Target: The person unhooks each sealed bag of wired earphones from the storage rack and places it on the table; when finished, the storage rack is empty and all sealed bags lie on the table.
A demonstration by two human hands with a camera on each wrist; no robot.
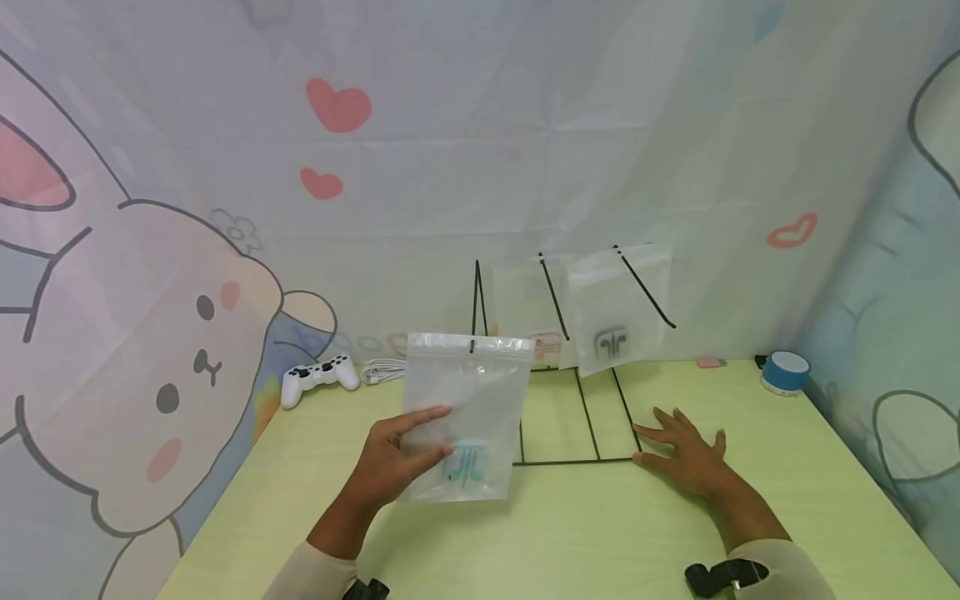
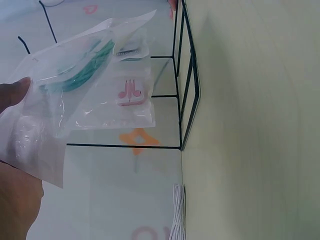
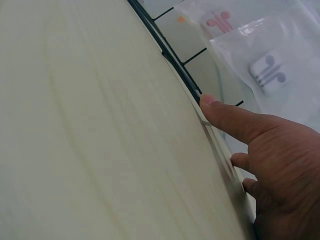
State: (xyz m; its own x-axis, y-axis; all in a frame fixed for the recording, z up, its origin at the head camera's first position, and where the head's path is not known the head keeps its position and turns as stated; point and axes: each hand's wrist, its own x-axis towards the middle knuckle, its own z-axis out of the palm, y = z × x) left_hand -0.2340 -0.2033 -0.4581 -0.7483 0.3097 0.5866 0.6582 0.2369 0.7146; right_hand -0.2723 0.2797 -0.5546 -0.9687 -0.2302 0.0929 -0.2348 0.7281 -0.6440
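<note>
My left hand (image 1: 390, 458) holds a clear zip bag (image 1: 465, 400) by its left side, index finger and thumb lying across the plastic. Teal earphones (image 1: 467, 464) show low inside this bag. At its top, a black prong tip of the wire rack (image 1: 562, 462) shows at the hanging hole. My right hand (image 1: 686, 454) has its fingers spread, with fingertips at the rack's front right corner. In the right wrist view, the thumb (image 3: 225, 115) touches the black wire. From the right prong hangs another zip bag (image 1: 618, 308) with dark earphones.
Behind, a bag with pink earphones (image 2: 131, 92) hangs on the middle prong. A white game controller (image 1: 320, 377) and a coiled white cable (image 1: 384, 370) lie at back left. A blue and white roll (image 1: 785, 371) and a small pink item (image 1: 708, 362) sit at back right.
</note>
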